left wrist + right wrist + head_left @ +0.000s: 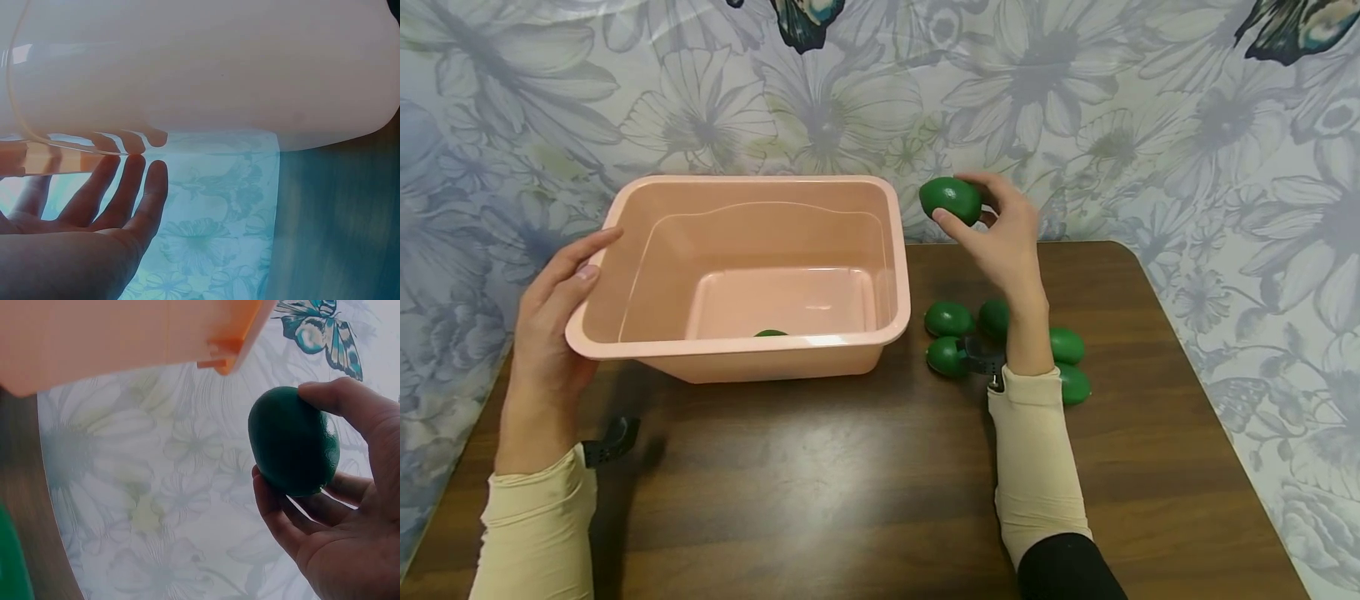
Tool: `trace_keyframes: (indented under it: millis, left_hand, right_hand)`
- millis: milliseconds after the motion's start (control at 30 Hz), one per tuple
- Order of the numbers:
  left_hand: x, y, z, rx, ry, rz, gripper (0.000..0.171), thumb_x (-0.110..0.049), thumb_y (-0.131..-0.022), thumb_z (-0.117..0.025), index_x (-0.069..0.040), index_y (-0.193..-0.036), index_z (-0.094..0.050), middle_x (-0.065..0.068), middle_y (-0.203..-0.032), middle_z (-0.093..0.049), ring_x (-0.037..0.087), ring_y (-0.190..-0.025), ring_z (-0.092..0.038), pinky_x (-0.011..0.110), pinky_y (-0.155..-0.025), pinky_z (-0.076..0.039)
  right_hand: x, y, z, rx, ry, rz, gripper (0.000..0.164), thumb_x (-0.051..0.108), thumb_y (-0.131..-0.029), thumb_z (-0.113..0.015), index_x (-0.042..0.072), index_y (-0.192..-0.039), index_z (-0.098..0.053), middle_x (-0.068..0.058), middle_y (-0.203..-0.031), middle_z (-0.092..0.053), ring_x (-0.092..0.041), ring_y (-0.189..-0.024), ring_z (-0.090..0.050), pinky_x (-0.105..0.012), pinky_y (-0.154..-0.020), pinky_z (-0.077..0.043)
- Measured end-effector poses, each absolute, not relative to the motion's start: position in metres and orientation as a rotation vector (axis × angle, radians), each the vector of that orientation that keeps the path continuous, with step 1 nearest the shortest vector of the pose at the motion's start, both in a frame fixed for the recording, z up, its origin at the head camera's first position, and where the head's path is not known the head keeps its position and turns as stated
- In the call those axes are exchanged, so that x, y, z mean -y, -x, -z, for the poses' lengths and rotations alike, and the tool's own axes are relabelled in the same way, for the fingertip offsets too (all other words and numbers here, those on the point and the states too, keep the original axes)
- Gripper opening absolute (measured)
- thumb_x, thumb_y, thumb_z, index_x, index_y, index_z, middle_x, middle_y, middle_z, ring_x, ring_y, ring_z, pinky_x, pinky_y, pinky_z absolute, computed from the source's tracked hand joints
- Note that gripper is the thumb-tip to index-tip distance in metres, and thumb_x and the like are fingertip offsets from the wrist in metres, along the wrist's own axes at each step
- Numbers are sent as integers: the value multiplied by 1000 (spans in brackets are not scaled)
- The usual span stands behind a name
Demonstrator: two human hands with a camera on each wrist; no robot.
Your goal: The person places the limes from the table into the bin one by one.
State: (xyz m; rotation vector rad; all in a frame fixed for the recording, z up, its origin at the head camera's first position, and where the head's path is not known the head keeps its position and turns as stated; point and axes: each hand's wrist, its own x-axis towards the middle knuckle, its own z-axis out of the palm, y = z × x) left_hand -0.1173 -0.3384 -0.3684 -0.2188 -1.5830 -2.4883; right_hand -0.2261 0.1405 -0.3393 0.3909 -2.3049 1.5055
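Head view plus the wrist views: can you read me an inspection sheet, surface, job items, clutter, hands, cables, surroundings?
Surface: brown wood-look table, bright glare near its middle.
Job's things: peach tub, a sliver of one green item showing inside; at least five green ovals on the table to its right, some partly hidden by the right forearm.
Clutter: nothing seen.
Left hand: holds the tub's left end.
Right hand: holds another green oval raised, right of the tub.
Cables: nothing seen.
Surroundings: floral backdrop with butterfly prints.
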Motion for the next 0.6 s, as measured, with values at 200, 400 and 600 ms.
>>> trace_keyframes:
  millis: [200,400,600]
  left_hand:
    - [338,117,369,1578,214,2491,46,-2,-108,-44,9,-153,-46,20,-151,-51,24,-106,-72,28,-79,-63]
    - [340,116,368,1552,233,2525,47,-1,-108,-42,8,-154,-45,20,-150,-51,23,-101,-74,28,-75,-63]
    - [340,117,368,1511,274,2572,46,1,-109,-39,9,-154,-44,20,-148,-53,24,-94,-76,29,-73,-63]
  right_hand:
    - [-122,220,325,2235,-359,-1614,49,16,-88,-85,4,-132,-69,-13,-127,-71,-19,-112,-68,-27,-91,-55]
    - [-106,207,309,2175,-396,-1673,46,9,-89,-82,-3,-130,-67,-18,-126,-69,-20,-111,-68,-27,-88,-56]
    - [-92,205,306,2146,-429,-1715,47,9,-88,-82,-3,-131,-67,-19,-128,-69,-22,-114,-68,-28,-88,-57]
